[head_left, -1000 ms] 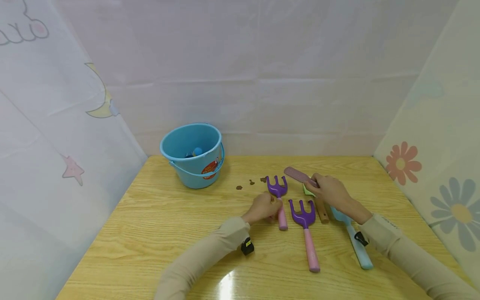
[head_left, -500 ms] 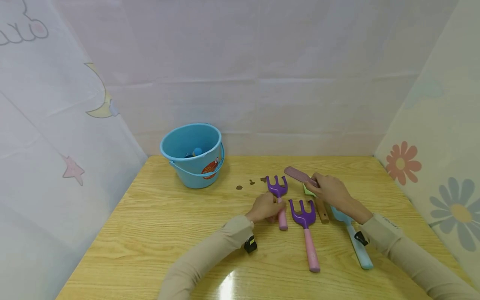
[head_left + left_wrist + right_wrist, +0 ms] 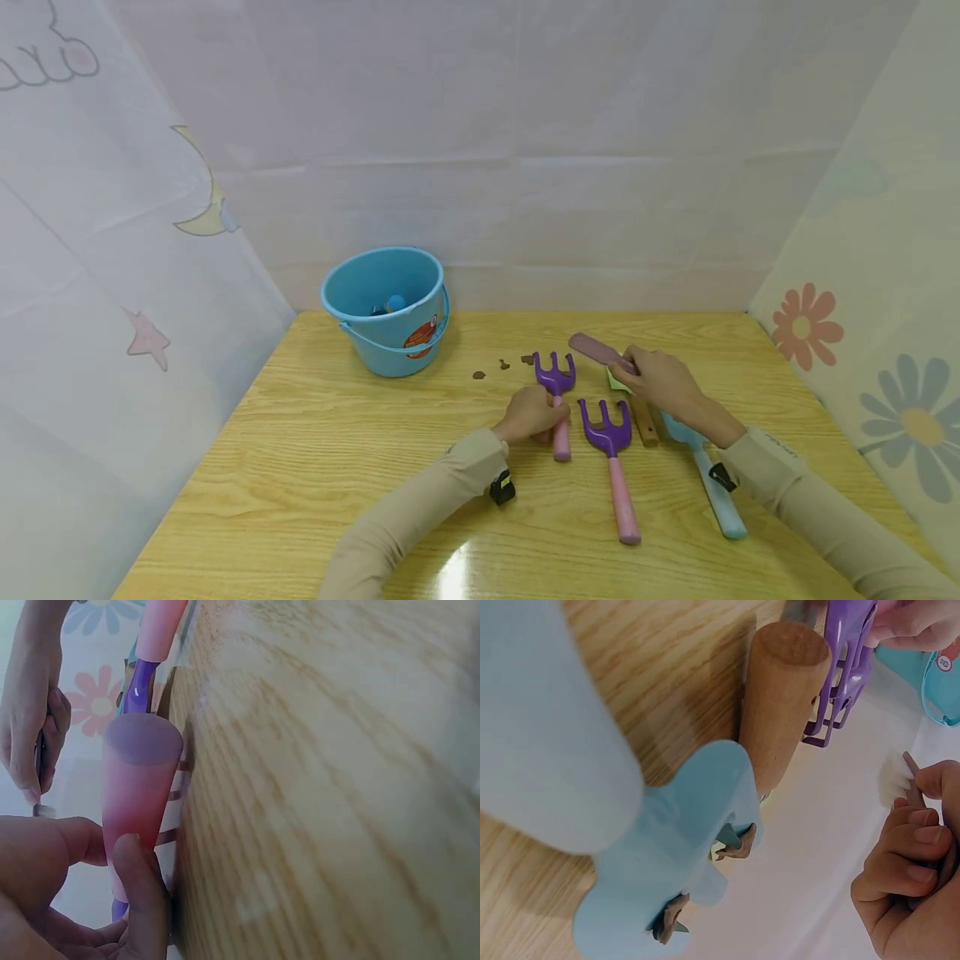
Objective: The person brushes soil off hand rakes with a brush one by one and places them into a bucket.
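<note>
My left hand pinches the pink handle of a purple toy hand fork, whose tines point to the back. In the left wrist view, thumb and fingers lie on that handle. My right hand grips a dusty-pink brush above the table; its pale bristles show in the right wrist view. A second purple fork lies between the hands. Below the right hand are a wooden-handled tool, partly hidden, and a light blue toy tool with brown bits on its head.
A light blue bucket with a few things inside stands at the back left of the wooden table. Several small brown bits lie near the first fork's tines. Cloth walls close in the back and both sides.
My left hand has shifted slightly right along the fork's handle, and the handle's end has swung a little left. The right hand and brush stay in place.
</note>
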The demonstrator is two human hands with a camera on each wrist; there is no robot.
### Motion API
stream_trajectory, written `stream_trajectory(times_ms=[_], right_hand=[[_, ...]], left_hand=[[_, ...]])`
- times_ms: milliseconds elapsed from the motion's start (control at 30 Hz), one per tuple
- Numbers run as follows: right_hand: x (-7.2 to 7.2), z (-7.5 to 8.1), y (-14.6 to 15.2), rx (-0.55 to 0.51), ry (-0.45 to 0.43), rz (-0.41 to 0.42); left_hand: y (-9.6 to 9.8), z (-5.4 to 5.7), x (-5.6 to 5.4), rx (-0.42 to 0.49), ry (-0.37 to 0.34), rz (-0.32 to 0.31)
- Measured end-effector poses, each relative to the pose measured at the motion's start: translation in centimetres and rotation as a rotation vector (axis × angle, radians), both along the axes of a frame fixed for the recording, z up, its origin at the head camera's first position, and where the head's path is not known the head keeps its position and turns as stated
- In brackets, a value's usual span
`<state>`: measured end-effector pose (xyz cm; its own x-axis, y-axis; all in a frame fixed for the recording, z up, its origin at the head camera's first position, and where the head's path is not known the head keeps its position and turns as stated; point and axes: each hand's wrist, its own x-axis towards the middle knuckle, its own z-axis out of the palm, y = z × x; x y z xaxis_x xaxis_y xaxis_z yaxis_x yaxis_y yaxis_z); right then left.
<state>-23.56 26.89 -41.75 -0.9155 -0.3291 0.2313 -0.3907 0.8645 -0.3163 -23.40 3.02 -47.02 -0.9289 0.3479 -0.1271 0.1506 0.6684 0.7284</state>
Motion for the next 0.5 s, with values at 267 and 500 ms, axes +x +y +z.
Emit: stream_trajectory(times_ms=[267,500], right_hand=[[0.16,0.20,-0.21,0.001,0.002,0.005],[0.25,0.38,-0.28,-0.014,0.000,0.013]], left_hand=[[-0.12,0.78,0.19,0.009,-0.018,0.048],[-0.24,0.79,-0.03,-0.043,0.024,0.047]])
